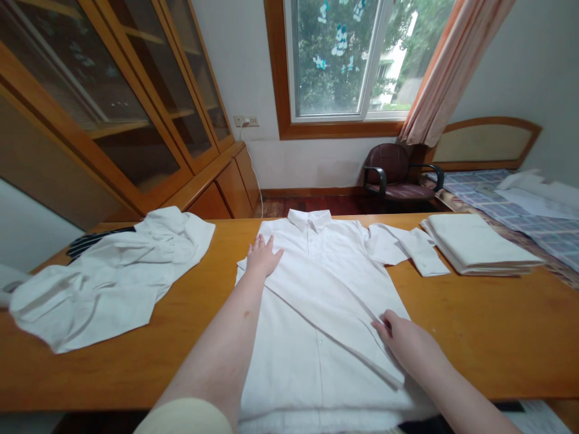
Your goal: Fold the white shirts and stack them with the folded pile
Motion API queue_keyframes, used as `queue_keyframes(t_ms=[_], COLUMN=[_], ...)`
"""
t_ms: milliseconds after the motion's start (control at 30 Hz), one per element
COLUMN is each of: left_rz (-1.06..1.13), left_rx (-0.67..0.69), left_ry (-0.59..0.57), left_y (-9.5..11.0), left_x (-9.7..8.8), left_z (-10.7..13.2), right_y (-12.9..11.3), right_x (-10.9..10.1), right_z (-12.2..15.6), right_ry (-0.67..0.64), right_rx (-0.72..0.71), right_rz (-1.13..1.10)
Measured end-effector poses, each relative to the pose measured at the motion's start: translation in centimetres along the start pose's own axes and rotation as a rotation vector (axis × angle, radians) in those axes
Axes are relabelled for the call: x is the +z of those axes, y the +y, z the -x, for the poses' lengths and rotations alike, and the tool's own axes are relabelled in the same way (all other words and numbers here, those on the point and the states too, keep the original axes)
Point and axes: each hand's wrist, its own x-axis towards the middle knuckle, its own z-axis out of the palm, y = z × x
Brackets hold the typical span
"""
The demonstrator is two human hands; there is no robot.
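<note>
A white button-up shirt (316, 301) lies front up on the table, its collar (309, 220) at the far end. One sleeve (332, 319) crosses the front diagonally from the left shoulder down to the lower right. The other sleeve (407, 244) reaches out to the right, bent, with its cuff on the wood. My left hand (263, 256) rests flat on the left shoulder, fingers spread. With thumb and fingers, my right hand (400, 334) pinches the edge of the crossing sleeve near its lower end.
On the wooden table (488, 337), a crumpled white garment (131, 265) lies left, partly over a dark striped cloth (97, 241). A stack of folded white cloth (479, 244) sits right. Beyond are an armchair (393, 172), a bed (511, 199) and a glass-doored cabinet (181, 181).
</note>
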Motion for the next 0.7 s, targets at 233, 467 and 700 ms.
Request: queue_keyframes(t_ms=[233, 467, 700], left_rz=[0.009, 0.040, 0.162], left_rx=[0.003, -0.035, -0.178], left_ry=[-0.003, -0.121, -0.053], left_y=[-0.1, 0.0, -1.3], left_x=[0.2, -0.3, -3.3], left_z=[-0.2, -0.9, -4.7], right_y=[-0.9, -3.6, -4.2], right_x=[-2.8, -4.8, -3.1], right_z=[-0.9, -6.9, -8.1], right_ry=[-0.038, -0.196, -0.060], right_rx=[-0.061, -0.233, -0.290], right_rz=[0.005, -0.194, -0.268])
